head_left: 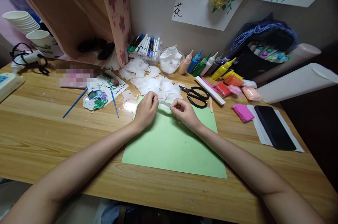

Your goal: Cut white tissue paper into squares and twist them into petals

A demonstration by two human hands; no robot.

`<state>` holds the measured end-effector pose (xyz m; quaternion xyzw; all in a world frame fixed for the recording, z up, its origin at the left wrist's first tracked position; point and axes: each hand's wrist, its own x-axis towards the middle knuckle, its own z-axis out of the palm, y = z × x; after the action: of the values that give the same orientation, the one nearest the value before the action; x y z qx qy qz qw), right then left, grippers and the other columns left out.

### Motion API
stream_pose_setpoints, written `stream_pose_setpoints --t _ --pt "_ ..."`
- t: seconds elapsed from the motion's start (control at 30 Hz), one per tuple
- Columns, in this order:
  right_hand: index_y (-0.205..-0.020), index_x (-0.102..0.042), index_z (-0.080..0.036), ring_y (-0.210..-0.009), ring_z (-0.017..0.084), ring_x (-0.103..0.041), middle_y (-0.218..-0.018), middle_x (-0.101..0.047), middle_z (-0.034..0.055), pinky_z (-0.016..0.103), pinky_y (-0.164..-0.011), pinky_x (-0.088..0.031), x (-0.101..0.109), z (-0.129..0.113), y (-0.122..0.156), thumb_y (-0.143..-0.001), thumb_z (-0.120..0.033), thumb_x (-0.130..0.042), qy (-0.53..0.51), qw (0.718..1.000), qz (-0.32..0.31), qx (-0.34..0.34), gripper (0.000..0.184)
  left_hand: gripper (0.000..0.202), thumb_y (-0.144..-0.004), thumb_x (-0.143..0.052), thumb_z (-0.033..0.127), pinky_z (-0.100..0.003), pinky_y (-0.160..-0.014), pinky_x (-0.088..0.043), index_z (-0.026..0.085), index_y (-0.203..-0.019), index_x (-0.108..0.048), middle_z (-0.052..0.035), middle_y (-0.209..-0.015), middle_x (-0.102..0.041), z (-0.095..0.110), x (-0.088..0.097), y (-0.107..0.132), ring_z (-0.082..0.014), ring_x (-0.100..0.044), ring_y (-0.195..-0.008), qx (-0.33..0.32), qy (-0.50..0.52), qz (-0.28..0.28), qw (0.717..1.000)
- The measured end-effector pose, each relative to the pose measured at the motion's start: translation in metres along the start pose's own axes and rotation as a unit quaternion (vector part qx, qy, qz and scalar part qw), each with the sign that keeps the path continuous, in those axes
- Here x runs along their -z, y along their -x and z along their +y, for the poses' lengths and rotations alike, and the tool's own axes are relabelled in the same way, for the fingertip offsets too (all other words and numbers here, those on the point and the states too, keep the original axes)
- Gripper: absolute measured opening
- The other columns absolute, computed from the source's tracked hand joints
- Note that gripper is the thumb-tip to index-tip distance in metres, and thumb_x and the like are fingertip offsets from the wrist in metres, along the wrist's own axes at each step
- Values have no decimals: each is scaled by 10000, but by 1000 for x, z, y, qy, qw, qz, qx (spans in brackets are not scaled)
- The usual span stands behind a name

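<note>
My left hand [147, 109] and my right hand [184, 113] are close together over the upper part of a green paper sheet [174, 146]. Both have thumb and fingers pinched. A small, thin piece of white paper [165, 103] spans the gap between the fingertips; its ends are hidden by my fingers. Just beyond lies a loose pile of torn white paper pieces [153, 85], partly behind my hands. Black-handled scissors [196, 96] rest to the right of the pile, their blades pointing towards it.
Paint bottles [202, 65], a marker box [145, 48] and a plastic bowl [171, 61] line the wall. Left are a paint palette [95, 99] and brushes [75, 102]. Colored clay packs [232, 85], a white box [210, 90] and a black phone [275, 127] lie right.
</note>
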<state>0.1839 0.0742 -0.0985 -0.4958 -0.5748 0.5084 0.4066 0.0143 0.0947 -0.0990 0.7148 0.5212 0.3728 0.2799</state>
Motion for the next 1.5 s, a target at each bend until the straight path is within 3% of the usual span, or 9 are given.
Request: stream_pose_setpoints --t 0.2,0.4,0.63,0.73,1.03,1.17,1.23,1.33,1.5 --pt "-698 -470 -180 -448 59 -355 -557 -444 -57 207 -430 -273 1 0 1 -766 -290 -569 5 1000 -3 -10 163 186 -934 -370 266 -259 -627 -337 193 -771 -421 15 -702 -480 0 1 -1 -126 -456 -664 2 47 26 999" --pt "-871 -520 -175 -433 55 -364 -602 -484 -54 199 -419 -293 -3 0 2 -788 -427 -584 -10 1000 -11 -18 274 153 -922 -418 266 -242 -624 -348 184 -798 -455 16 -731 -509 2 1 1 -109 -457 -661 -47 38 -4 998" --pt "-712 -494 -182 -399 80 -377 -444 -405 -66 215 -427 -301 0 -3 3 -832 -591 -436 -11 1000 -12 -23 429 143 -885 -500 303 -236 -596 -362 180 -813 -485 16 -746 -518 2 -1 3 -100 -451 -628 -104 11 -40 994" --pt "-675 -503 -175 -432 76 -382 -481 -415 -59 216 -442 -291 -1 -4 3 -801 -543 -531 26 999 2 -21 390 128 -886 -494 289 -239 -603 -365 180 -819 -490 11 -757 -531 2 -1 4 -104 -460 -641 -111 2 -40 993" --pt "-660 -488 -171 -419 53 -353 -514 -427 -59 200 -400 -255 -1 1 0 -812 -407 -574 -1 1000 17 -15 294 184 -847 -539 337 -231 -587 -388 176 -762 -515 13 -708 -536 -7 0 -8 -111 -485 -630 49 171 29 984" --pt "-693 -516 -168 -387 47 -357 -512 -453 -57 192 -367 -245 -1 0 0 -808 -425 -578 -16 999 22 -28 289 137 -851 -529 310 -257 -647 -408 175 -829 -538 -15 -787 -561 -14 1 -11 -131 -510 -695 91 112 119 982" --pt "-690 -528 -167 -373 48 -357 -501 -454 -56 192 -361 -255 -1 0 0 -813 -443 -566 -13 999 23 -33 305 112 -841 -534 250 -289 -721 -420 181 -929 -545 -48 -924 -560 -13 2 -9 -155 -527 -794 73 49 145 986" --pt "-632 -533 -163 -358 55 -358 -453 -434 -54 202 -369 -278 0 -1 0 -827 -481 -532 3 999 18 -41 373 201 -817 -548 181 -349 -865 -383 196 -1017 -549 -80 -1069 -518 -5 3 -3 -206 -486 -1002 -26 -51 155 986" --pt "-640 -594 -149 -368 66 -355 -426 -418 -52 215 -385 -267 0 -2 -1 -822 -530 -510 15 999 -5 -44 431 85 -815 -589 288 -339 -793 -371 210 -847 -604 -30 -868 -595 8 1 7 -197 -492 -878 -187 -111 6 976"
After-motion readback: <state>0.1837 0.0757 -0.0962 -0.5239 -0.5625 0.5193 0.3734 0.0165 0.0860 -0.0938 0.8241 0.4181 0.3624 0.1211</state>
